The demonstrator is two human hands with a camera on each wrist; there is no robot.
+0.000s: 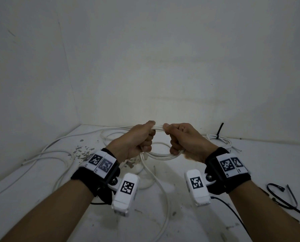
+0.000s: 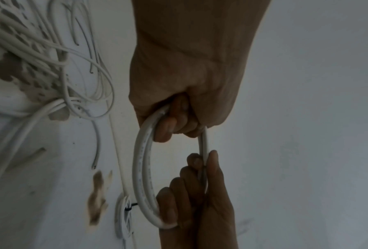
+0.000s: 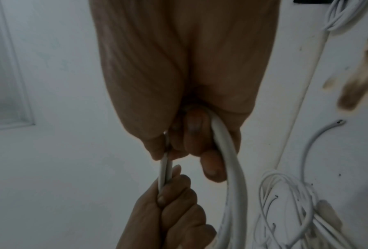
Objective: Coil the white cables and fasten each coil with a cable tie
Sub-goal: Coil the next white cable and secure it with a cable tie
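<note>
Both fists close round a white cable coil (image 1: pixel 158 155) above the table (image 1: pixel 250 172) | left hand (image 1: pixel 137 142), right hand (image 1: pixel 185 140) | risk: stiff loops spring apart before loose cable ties (image 1: pixel 285 198) go on

white cables (image 1: pixel 160 155), black ties (image 1: pixel 283 198) (perhaps dark grey).

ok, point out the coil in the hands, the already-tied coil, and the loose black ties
coil in hands (image 1: pixel 160 155), head view, lower arc between the hands
tied coil (image 1: pixel 221 139), head view, white loops right of its tie
loose black ties (image 1: pixel 292 198), head view, strap's middle
</note>
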